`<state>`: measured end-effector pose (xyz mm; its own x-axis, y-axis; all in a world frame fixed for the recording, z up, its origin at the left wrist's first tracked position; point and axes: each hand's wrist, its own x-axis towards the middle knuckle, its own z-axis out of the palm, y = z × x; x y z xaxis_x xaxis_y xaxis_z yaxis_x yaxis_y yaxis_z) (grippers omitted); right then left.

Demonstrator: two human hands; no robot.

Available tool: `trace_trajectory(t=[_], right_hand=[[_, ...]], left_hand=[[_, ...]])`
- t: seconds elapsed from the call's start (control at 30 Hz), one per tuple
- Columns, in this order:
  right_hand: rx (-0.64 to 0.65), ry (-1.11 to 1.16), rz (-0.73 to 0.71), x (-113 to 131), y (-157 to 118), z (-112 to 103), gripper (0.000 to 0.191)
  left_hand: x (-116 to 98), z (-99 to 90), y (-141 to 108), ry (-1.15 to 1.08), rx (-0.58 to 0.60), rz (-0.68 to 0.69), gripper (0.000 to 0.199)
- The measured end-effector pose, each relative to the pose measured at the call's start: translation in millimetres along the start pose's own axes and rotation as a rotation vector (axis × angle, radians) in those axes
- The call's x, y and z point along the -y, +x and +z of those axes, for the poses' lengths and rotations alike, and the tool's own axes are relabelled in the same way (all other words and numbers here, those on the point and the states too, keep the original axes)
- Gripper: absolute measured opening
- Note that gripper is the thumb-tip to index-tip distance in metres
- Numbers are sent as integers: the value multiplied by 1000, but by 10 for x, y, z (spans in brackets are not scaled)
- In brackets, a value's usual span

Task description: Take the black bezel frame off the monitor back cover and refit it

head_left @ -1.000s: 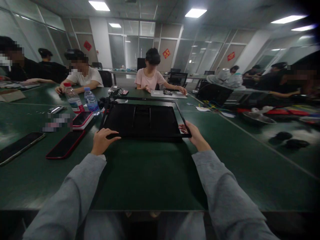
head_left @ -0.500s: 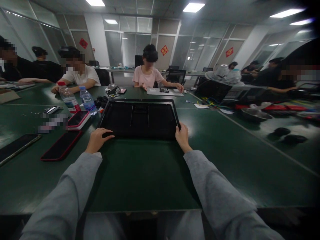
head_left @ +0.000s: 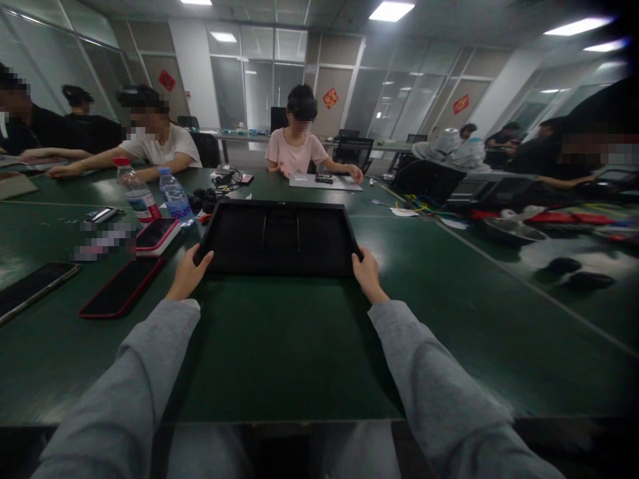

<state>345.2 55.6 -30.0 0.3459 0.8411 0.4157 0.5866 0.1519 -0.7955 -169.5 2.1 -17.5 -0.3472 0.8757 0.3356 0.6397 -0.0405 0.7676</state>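
Observation:
In front of me lies a wide black monitor casing (head_left: 239, 239), shallow and raised at the rim, with a small pale mark on its far edge. Inside it, two thin upright lines flank a darker shape in the middle. My left hand (head_left: 190, 273) is closed around its near left corner, thumb on the upper side of the rim. At the right side, my right hand (head_left: 368, 273) grips the rim in the same way. The fingers under both edges are hidden. Whether the casing touches the table or is slightly raised, I cannot tell.
Left on the green table (head_left: 289, 352) lie a red-edged phone (head_left: 122, 287), another phone (head_left: 34, 289) and two bottles, one red-capped (head_left: 138, 193), one blue-capped (head_left: 176, 198). Opposite, a person in pink (head_left: 297, 150) sits at a grey board. Cables and a metal bowl (head_left: 514, 229) are to the right.
My left hand has closed from a loose, spread pose onto the casing's left corner. The casing's rim and inner part look more evenly lined up. My right hand has stayed on the right edge.

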Motion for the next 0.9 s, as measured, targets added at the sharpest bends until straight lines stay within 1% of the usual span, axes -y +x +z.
trace_trajectory(t=[0.07, 0.13, 0.23, 0.4, 0.63, 0.9], right_hand=[[4, 24, 9, -14, 38, -21, 45], [-14, 31, 26, -29, 64, -35, 46], [-39, 4, 50, -40, 69, -47, 49], [-21, -12, 43, -33, 52, -62, 53], [-34, 1, 43, -56, 74, -35, 53], [-20, -25, 30, -31, 57, -38, 54]], left_hand=[[15, -20, 14, -39, -16, -41, 71], [2, -39, 4, -32, -21, -60, 68], [-30, -61, -31, 33, -1, -43, 62], [-63, -87, -64, 100, 3, -48, 56], [-179, -89, -73, 195, -12, -173, 56], [-277, -111, -155, 363, 8, -132, 50]])
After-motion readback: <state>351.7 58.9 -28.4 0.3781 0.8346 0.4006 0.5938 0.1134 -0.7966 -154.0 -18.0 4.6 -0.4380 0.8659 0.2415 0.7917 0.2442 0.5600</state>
